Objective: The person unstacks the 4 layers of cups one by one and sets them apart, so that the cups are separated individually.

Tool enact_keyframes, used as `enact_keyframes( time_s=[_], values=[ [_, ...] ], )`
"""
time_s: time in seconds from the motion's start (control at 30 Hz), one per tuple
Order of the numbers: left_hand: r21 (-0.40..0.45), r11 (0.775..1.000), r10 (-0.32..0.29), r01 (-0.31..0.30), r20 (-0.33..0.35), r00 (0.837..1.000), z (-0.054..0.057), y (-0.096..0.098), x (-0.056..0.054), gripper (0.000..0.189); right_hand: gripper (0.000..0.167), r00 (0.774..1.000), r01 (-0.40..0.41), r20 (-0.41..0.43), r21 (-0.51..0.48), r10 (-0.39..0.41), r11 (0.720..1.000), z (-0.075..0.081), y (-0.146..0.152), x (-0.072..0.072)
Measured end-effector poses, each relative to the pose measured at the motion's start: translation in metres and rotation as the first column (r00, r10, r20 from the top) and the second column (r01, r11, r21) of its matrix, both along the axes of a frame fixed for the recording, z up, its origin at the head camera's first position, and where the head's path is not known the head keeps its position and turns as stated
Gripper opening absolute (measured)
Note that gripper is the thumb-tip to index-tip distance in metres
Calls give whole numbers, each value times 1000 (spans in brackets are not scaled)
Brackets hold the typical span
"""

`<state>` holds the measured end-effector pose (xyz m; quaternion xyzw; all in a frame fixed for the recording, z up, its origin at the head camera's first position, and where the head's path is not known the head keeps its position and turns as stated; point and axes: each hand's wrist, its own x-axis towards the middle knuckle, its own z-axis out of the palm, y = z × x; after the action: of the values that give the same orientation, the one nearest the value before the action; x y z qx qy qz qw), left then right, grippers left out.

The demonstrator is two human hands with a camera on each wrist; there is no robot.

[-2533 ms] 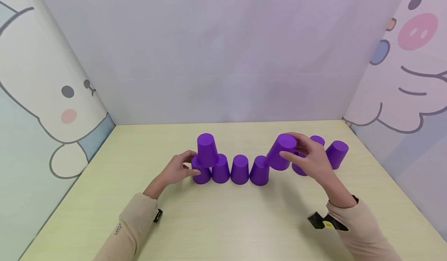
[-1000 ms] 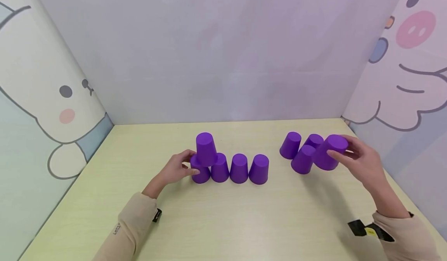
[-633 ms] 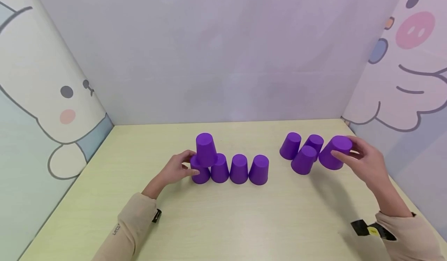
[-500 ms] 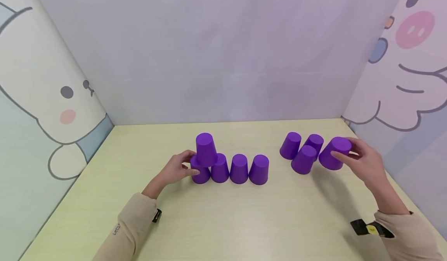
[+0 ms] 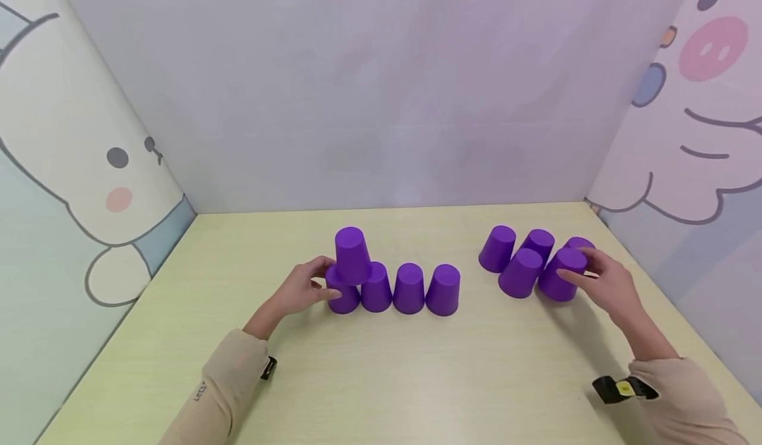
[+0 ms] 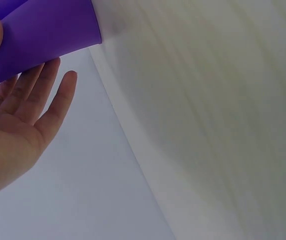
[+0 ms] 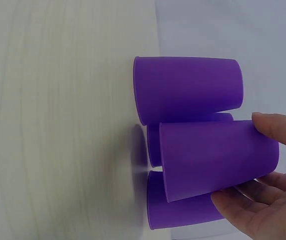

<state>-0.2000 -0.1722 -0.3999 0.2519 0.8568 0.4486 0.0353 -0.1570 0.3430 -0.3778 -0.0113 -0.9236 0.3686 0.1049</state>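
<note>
At the left end of a row of upside-down purple cups, my left hand (image 5: 305, 287) holds the end cup (image 5: 343, 299) between thumb and fingers. Across that cup and its neighbour (image 5: 376, 289) rests an upper cup (image 5: 352, 256). The row continues right with two more cups, the last one (image 5: 443, 291) standing alone at its end. On the right, my right hand (image 5: 610, 289) grips another upside-down cup (image 7: 217, 157) by its sides near the closed end. Its rim is close to the tabletop; I cannot tell whether it touches.
Several other upside-down cups stand around the right hand: one at the back left (image 5: 497, 250), one in front (image 5: 520, 273), one behind (image 5: 540, 241) and one partly hidden by the held cup (image 5: 579, 243). Pale tabletop (image 5: 381, 379) meets a plain back wall (image 5: 381, 101).
My right hand carried its cup from beside the row over to the right cluster, then lowered it slightly and leftward, uncovering a cup behind it. The left hand and the row stayed put.
</note>
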Motion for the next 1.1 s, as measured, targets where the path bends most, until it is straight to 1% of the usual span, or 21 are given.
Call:
enact_keyframes(
  time_s=[0.13, 0.23, 0.37, 0.47, 0.57, 0.7, 0.77, 0.9, 1.1],
  values=[
    [-3, 1000, 3, -3, -1, 1000, 0, 0, 0, 45, 66, 998, -27, 51, -2, 27, 1000, -5, 1, -2],
    [-3, 1000, 4, -4, -1, 1000, 0, 0, 0, 46, 66, 997, -38, 67, -5, 38, 999, -9, 2, -3],
    [-4, 1000, 3, -3, -2, 1000, 0, 0, 0, 46, 62, 997, -42, 60, -2, 42, 999, -12, 3, -1],
    [-5, 1000, 2, -2, -4, 1000, -1, 0, -1, 46, 63, 999, -32, 32, -3, 32, 999, -11, 3, 1],
    [-7, 1000, 2, -2, -4, 1000, -1, 0, -1, 46, 63, 1000, -9, -20, -24, 9, 1000, -5, 0, 4],
    [-4, 1000, 1, -1, -2, 1000, -1, 0, 0, 46, 62, 995, 27, -90, -53, -32, 998, 7, -8, 7],
    [-3, 1000, 1, -1, -2, 1000, -1, 0, 0, 46, 63, 994, 40, -102, -52, -45, 998, 12, -12, 8],
    [0, 1000, -2, 1, -3, 1000, -1, 0, 0, 46, 65, 993, 61, -96, -42, -65, 997, 22, -22, 11],
    [4, 1000, -3, 3, -2, 1000, 0, 0, 1, 45, 62, 990, 30, -139, -78, -40, 996, 31, -39, 13]
  ],
)
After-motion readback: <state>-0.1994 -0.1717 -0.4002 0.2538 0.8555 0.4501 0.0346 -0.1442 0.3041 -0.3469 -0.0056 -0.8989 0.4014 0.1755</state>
